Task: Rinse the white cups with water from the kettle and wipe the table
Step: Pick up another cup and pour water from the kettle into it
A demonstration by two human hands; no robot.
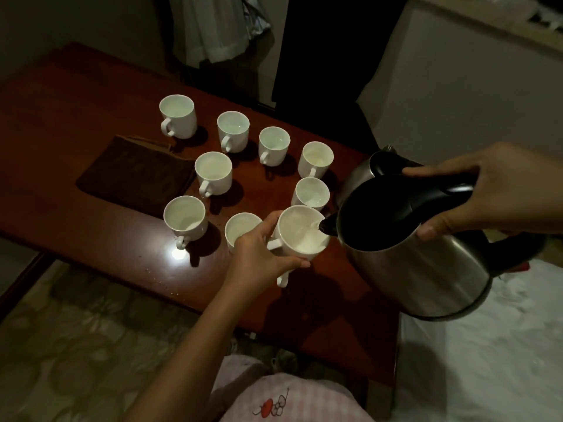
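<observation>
Your table (pixel 76 95) carries 8 standing white cups and a dark cloth (pixel 137 175) lying flat beyond your left fingertips; that cloth is for the wiping, which I judge has not begun.

The kettle (pixel 420 257) hangs in your right hand (pixel 487 193), fingers curled over the black handle (pixel 432 190) and thumb tucked under it. Its long axis, base to lid, is tipped steeply toward your left, and the spout (pixel 327 228) points left and slightly down, just over the rim of the cup you hold. Keep the tilt shallow so the stream stays thin; a steeper tip would likely flood over the rim onto your fingers.

The held cup (pixel 301 236) sits in your left hand (pixel 259 254), fingers wrapped around its near side and thumb along the rim side. It stands nearly upright, mouth up, leaning a little toward the spout, its handle on the side of your palm. A second cup handle (pixel 282 280) shows below your fingers; whether you hold that cup too, I cannot tell. Water is already pooling inside, so stop well short of the brim, then swirl.

Small droplets (pixel 158 278) dot the table edge, left of your wrist.
</observation>
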